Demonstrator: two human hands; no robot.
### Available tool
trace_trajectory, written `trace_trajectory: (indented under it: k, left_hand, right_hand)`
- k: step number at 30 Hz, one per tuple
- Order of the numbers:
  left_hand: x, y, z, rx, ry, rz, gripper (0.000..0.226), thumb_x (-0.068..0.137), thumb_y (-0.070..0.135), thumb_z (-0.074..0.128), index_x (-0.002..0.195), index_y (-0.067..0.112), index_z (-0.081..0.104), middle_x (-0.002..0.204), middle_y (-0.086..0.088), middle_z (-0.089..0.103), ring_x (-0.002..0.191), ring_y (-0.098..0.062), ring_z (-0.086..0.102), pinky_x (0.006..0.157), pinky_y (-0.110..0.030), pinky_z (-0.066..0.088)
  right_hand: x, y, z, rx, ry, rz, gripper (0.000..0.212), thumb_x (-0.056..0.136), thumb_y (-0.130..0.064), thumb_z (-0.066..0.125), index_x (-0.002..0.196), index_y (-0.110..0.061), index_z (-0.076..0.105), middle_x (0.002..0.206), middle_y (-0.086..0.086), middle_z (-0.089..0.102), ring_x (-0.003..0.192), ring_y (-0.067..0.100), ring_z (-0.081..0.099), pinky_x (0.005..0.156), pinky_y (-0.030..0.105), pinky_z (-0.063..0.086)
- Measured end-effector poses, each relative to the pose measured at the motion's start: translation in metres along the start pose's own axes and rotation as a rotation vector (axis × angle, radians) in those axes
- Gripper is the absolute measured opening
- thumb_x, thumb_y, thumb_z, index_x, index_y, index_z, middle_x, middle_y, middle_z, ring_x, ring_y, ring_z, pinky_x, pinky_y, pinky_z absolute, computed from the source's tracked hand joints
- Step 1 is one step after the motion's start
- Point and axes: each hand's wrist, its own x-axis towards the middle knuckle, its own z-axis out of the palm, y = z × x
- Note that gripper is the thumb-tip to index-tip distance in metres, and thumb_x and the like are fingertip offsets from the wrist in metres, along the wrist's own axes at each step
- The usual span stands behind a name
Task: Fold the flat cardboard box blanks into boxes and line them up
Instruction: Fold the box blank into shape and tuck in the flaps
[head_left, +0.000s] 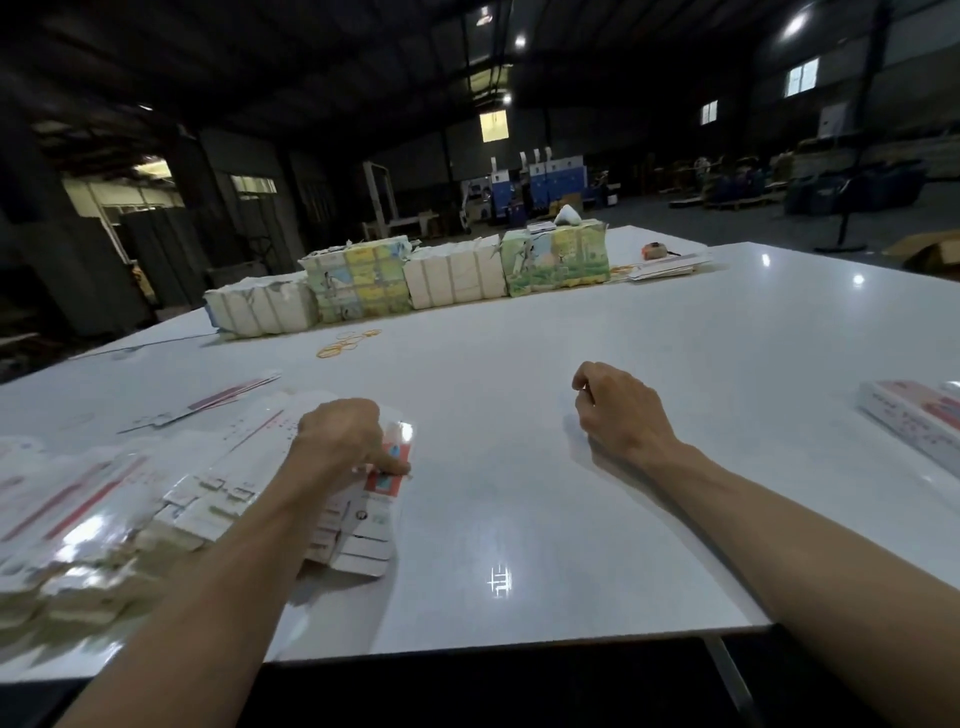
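- Step in hand, as I judge it: taking a fresh blank off the supply; the left hand lies on the fanned stack of flat white cardboard blanks with red stripes at the table's near left; its fingers are curled, and fingertip and thumb seem to pinch the top blank, a white sheet with a red printed panel.
- The right hand sits low over the glossy white table, well apart from the stack; loosely curled, holding nothing.
- The next move likely calls for sliding that one sheet clear without a second clinging; then both hands open it.
- The top blank's long axis runs near to far, tilted slightly right; its tabbed end points toward the person.
- Folded white-and-red boxes lie at the right edge; the row probably belongs there.
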Motion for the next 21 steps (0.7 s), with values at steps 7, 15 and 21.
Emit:
trace_trajectory:
  k: [7,15,21]
  left_hand:
    - [0.016,-0.003,-0.006,-0.294,-0.130,-0.036,0.141,0.075,0.046,0.093,0.163,0.004,-0.009,0.145,-0.023,0.057,0.122,-0.036,0.063,0.100,-0.045,0.054]
    - [0.014,0.021,-0.029,-0.709,-0.105,0.208,0.017,0.101,0.019,0.062,0.110,0.005,0.063,0.105,-0.014,0.073,0.092,-0.029,0.074,0.074,-0.036,0.062]
    - [0.008,0.085,-0.017,-1.485,-0.407,0.335,0.029,0.105,0.015,0.048,0.131,0.008,0.057,0.120,-0.017,0.073,0.107,-0.032,0.069,0.100,-0.048,0.055]
  right_hand:
    - [-0.002,0.003,-0.001,0.061,-0.015,0.021,0.019,0.098,-0.010,0.049,0.108,-0.012,0.065,0.109,0.002,0.070,0.092,0.025,0.063,0.077,0.040,0.052]
    - [0.000,0.002,0.003,0.129,0.012,0.001,0.019,0.100,-0.011,0.051,0.109,-0.015,0.067,0.110,-0.003,0.065,0.089,0.023,0.062,0.074,0.037,0.049]
    - [0.002,0.001,-0.001,0.250,0.111,-0.010,0.017,0.100,-0.006,0.055,0.107,-0.012,0.069,0.101,-0.006,0.060,0.079,0.014,0.058,0.064,0.015,0.036]
